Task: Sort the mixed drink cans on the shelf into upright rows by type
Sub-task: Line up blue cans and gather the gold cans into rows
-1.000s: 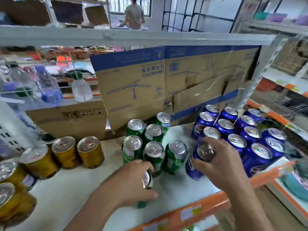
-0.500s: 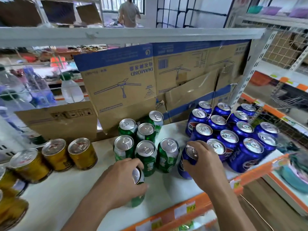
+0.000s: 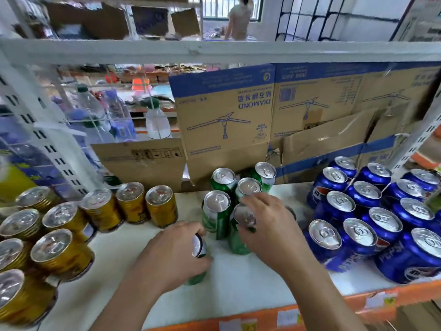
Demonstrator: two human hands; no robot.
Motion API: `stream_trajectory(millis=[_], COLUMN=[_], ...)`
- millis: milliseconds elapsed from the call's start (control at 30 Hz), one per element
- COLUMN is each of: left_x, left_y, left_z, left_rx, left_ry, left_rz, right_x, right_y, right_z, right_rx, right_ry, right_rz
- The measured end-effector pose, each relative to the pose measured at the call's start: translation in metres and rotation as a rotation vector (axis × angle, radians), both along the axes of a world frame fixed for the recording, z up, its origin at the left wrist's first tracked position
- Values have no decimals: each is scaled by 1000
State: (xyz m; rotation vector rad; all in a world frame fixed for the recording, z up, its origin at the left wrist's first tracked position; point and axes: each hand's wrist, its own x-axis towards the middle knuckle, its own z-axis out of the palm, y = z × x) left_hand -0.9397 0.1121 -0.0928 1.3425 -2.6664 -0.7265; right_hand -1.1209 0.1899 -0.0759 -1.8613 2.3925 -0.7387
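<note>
Shelf edge (image 3: 262,316) lies near left hand (image 3: 171,254) gripping green can (image 3: 199,247); right hand (image 3: 272,232) grips clustered can (image 3: 237,244)

**Left:** gold cans (image 3: 62,254), silver lids. **Centre:** green cans (image 3: 216,211) with pale patches, silver lids; the can (image 3: 198,247) under my left fingers (image 3: 188,229) is likewise green. **Right:** blue cans (image 3: 362,235), white lettering, red-white-blue roundels. Shelf (image 3: 238,283) white, front lip (image 3: 262,316) orange. Cardboard box (image 3: 224,130) brown, blue band and print.
</note>
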Motion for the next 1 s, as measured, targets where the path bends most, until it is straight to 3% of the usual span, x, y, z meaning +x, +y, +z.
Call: stream_trajectory(millis=[200,400,700,867,1000], left_x=[30,50,78,107,136], left_y=[-14,-14,-8,-8,-10], left_z=[-3,-4,-3,-8,1], left_rx=[-21,-161,49,176,75], left_ry=[-39,-63,14,147,120], left_rz=[160,169,217,209,257], right_x=[35,62,97,108,120], right_y=[-50,-104,-155,-152,-142], right_z=[12,2,-17,-7,17], right_rx=[117,241,463,454,332], right_ry=[-48,-86,-145,0,-35], right_rz=[191,305,270,155,194])
